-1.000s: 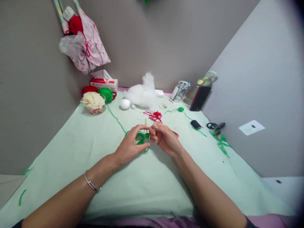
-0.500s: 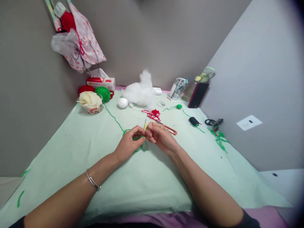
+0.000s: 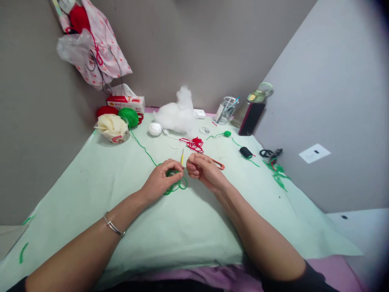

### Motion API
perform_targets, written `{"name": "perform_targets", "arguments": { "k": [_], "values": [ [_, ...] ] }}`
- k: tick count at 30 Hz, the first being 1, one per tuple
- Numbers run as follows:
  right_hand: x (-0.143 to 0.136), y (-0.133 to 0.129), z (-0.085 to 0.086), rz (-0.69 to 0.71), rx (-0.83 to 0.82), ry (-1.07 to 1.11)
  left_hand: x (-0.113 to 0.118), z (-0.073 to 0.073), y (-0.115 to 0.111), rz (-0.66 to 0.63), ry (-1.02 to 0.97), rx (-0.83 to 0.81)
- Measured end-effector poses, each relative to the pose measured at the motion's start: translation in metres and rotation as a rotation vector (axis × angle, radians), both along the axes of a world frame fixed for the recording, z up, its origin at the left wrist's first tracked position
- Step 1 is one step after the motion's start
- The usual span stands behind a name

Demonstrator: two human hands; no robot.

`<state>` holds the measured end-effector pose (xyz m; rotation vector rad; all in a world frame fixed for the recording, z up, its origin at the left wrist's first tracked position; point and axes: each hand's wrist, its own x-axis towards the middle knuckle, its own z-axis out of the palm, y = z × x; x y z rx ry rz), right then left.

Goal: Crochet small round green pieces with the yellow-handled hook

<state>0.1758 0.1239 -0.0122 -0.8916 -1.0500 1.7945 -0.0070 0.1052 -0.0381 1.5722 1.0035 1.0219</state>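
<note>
My left hand [image 3: 164, 178] is closed, thumb and fingertips drawn together, with green yarn [image 3: 175, 187] at its fingers. Loose loops of that yarn lie on the cloth below and beside it. A strand runs back to a green yarn ball [image 3: 129, 117]. Just to the right, my right hand [image 3: 202, 168] is curled shut, thumb against forefinger; what it pinches is too small or hidden to name. A slim tool with a yellow handle, like a crochet hook [image 3: 182, 157], shows beyond the gap between the hands. Orange-handled snips [image 3: 219, 164] lie partly hidden behind my right hand.
Red yarn [image 3: 195, 144], a white yarn ball [image 3: 154, 129] and white stuffing [image 3: 174, 115] lie farther back. A tub [image 3: 114, 134] stands left. A glass jar [image 3: 226, 111], phone [image 3: 252, 119] and black yarn roll [image 3: 245, 152] are right. Green scraps [image 3: 278, 174] lie near the right edge.
The hands have parted slightly, leaving a small gap between the fingertips. My right hand's fingers have curled tighter. The whole view has shifted a little.
</note>
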Motion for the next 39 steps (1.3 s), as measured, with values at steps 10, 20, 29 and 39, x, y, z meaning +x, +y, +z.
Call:
{"name": "perform_targets", "arguments": {
  "k": [10, 20, 29, 39],
  "values": [
    [0.000, 0.001, -0.002, -0.027, -0.008, -0.014, 0.006, -0.001, 0.000, -0.011, -0.151, -0.136],
    [0.002, 0.000, 0.003, -0.047, 0.134, -0.154, -0.002, 0.001, 0.000, -0.043, -0.202, -0.234],
    [0.002, -0.014, 0.003, -0.055, 0.784, -0.601, -0.006, 0.000, 0.004, -0.029, -0.206, -0.346],
    [0.012, -0.012, -0.002, 0.039, 1.223, -1.028, -0.006, 0.003, 0.003, 0.034, -0.259, -0.436]
  ]
}}
